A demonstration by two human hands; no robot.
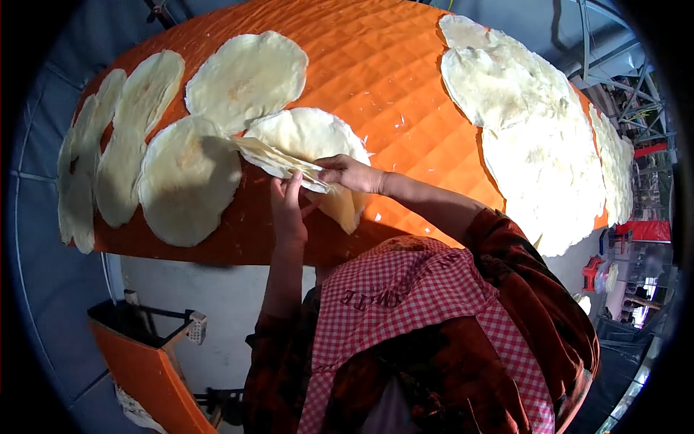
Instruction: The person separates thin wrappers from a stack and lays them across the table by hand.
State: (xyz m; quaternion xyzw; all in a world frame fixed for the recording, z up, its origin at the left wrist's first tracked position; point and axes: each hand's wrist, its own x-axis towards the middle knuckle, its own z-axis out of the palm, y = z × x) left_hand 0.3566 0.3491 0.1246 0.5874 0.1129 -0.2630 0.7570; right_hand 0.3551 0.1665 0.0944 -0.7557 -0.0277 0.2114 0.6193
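Observation:
Both of my hands are on a folded stack of thin, pale flatbreads (278,157), whose layered edges face the near side of the table. My left hand (290,208) supports the stack from below, with its thumb against the edges. From the right, my right hand (352,175) pinches the end of the layers, and a yellowish flap hangs down beneath it. Just behind the stack lies a round flatbread (318,134), partly covered by it. Another round flatbread (189,181) rests to the left of my hands, with a shadow across it.
An orange quilted cover (390,94) spreads over the table. More flatbreads (247,78) lie at the back left and in overlapping piles on the right (546,166). White scraps dot the cover. Below the table's left end stands an orange-sided chair or stand (144,372).

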